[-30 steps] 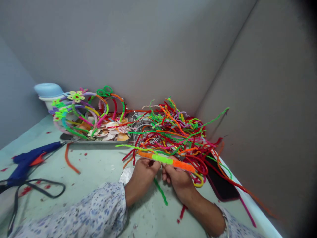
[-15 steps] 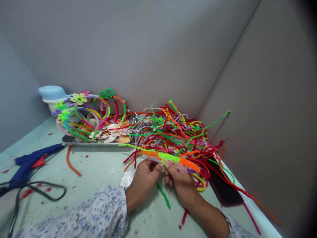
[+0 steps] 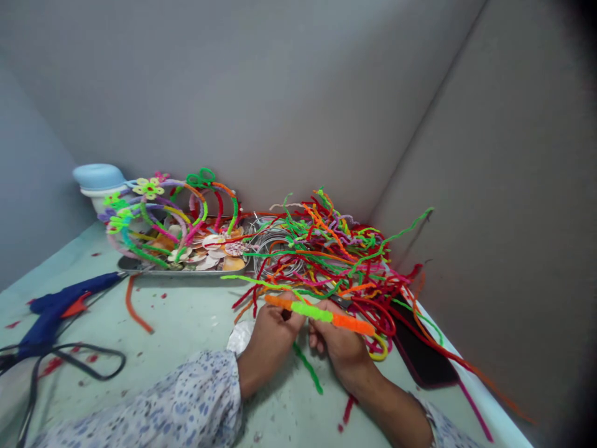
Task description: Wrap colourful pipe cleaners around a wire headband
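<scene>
Orange-green pipe cleaner (image 3: 312,312) in 2 hands (image 3: 273,348)

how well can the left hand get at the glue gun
Probably yes, after releasing the orange-and-green pipe cleaner; only a loose orange pipe cleaner lies between the left hand and the glue gun.

A pipe-cleaner-wrapped rod (image 3: 319,313) lies across the lower centre of the frame, tilting slightly down toward the right. Its fuzzy chenille covering runs in three bright bands: orange at left, lime green mid-length, and orange at right.
</scene>
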A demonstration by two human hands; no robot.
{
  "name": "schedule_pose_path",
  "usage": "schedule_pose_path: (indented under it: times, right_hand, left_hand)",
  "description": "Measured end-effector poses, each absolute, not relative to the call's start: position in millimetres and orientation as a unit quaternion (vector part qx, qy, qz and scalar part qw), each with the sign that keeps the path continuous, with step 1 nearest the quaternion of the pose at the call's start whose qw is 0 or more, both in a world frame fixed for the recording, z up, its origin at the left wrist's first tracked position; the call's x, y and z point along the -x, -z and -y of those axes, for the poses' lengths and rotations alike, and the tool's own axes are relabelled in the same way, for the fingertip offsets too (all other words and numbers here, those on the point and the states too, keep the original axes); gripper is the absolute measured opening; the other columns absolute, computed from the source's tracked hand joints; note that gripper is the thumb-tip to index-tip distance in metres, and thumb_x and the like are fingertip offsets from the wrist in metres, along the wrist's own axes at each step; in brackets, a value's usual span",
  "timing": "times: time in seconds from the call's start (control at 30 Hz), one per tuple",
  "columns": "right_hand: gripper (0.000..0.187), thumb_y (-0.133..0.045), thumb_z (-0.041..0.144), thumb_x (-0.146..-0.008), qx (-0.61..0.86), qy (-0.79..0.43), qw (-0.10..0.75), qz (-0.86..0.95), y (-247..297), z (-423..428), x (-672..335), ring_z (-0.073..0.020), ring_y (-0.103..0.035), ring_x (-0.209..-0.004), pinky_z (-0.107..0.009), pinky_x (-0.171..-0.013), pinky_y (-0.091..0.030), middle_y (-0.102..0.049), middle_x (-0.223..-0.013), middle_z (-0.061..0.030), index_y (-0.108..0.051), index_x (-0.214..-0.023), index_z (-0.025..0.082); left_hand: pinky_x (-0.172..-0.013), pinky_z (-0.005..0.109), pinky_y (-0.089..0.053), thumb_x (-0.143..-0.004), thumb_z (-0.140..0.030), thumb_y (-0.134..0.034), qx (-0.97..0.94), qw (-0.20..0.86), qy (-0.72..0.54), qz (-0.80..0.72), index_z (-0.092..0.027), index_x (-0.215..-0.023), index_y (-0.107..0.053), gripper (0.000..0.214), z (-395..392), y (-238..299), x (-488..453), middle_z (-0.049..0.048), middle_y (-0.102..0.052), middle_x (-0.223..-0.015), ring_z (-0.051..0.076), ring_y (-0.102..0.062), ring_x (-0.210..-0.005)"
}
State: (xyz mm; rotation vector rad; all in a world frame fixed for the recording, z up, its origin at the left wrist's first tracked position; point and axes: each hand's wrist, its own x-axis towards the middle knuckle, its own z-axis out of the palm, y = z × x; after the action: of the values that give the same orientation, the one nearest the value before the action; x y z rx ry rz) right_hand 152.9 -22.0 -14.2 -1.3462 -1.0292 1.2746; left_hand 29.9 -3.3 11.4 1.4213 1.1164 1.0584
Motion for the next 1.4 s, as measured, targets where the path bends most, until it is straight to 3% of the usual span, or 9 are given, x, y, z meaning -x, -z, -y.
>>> schedule_pose_path:
  times: [0.23, 0.37, 0.57, 0.8, 1.07, 1.4]
  right_hand:
    - [0.008, -0.049, 0.028, -0.063, 0.576, -0.528, 0.472, 0.409, -0.5, 25.2, -148.2, -0.0088, -0.040, -0.037, -0.020, -0.038, -0.027, -0.049, -0.040, 0.0065, -0.048, -0.062, 0.020]
    - [0.014, -0.050, 0.031, -0.066, 0.585, -0.521, 0.467, 0.410, 3.7, 23.6, -150.8, -0.0084, -0.041, -0.038, -0.021, -0.040, -0.029, -0.048, -0.040, 0.0052, -0.049, -0.058, 0.019]
    - [0.026, -0.050, 0.035, -0.075, 0.565, -0.532, 0.483, 0.406, 15.2, 20.5, -157.4, -0.0085, -0.043, -0.042, -0.021, -0.044, -0.034, -0.050, -0.045, 0.0027, -0.053, -0.056, 0.018]
    - [0.026, -0.052, 0.035, -0.075, 0.549, -0.549, 0.487, 0.399, 16.6, 19.0, -158.4, -0.0080, -0.042, -0.041, -0.020, -0.042, -0.032, -0.050, -0.045, 0.0028, -0.053, -0.055, 0.017]
    - [0.029, -0.050, 0.035, -0.073, 0.563, -0.538, 0.479, 0.406, 17.3, 18.8, -158.0, -0.0076, -0.042, -0.040, -0.019, -0.042, -0.033, -0.050, -0.043, 0.0019, -0.054, -0.051, 0.016]
    - [0.030, -0.052, 0.036, -0.072, 0.573, -0.537, 0.481, 0.390, 19.9, 19.3, -157.3, -0.0073, -0.041, -0.038, -0.020, -0.041, -0.032, -0.050, -0.042, 0.0025, -0.054, -0.050, 0.017]
  left_hand:
    - [-0.047, 0.020, -0.031, -0.063, -0.010, -0.051, -0.593, 0.467, -0.422, -0.502, -0.017, -0.056, -0.050, 0.010, 2.0, -14.4, -30.4, -0.0047, -0.049, -0.052, 0.010, -0.042, -0.050]
    - [-0.051, 0.021, -0.036, -0.070, -0.015, -0.050, -0.599, 0.499, -0.411, -0.473, -0.017, -0.057, -0.051, 0.014, 3.0, -9.1, -30.4, -0.0033, -0.053, -0.053, 0.011, -0.047, -0.051]
    - [-0.068, 0.027, -0.044, -0.078, -0.027, -0.053, -0.596, 0.487, -0.428, -0.474, -0.014, -0.086, -0.059, 0.017, 3.9, -1.2, -30.0, 0.0042, -0.064, -0.078, 0.017, -0.059, -0.072]
    - [-0.070, 0.027, -0.046, -0.078, -0.026, -0.056, -0.600, 0.484, -0.444, -0.457, -0.014, -0.093, -0.060, 0.020, 2.9, 2.3, -27.4, 0.0048, -0.065, -0.083, 0.016, -0.059, -0.075]
    - [-0.067, 0.025, -0.045, -0.080, -0.026, -0.055, -0.648, 0.451, -0.437, -0.431, -0.016, -0.079, -0.068, 0.017, 0.6, -1.9, -25.0, 0.0016, -0.065, -0.068, 0.015, -0.059, -0.068]
    - [-0.059, 0.020, -0.042, -0.080, -0.022, -0.052, -0.669, 0.434, -0.429, -0.424, -0.017, -0.066, -0.063, 0.018, 0.9, -5.8, -25.5, -0.0016, -0.063, -0.063, 0.012, -0.057, -0.061]
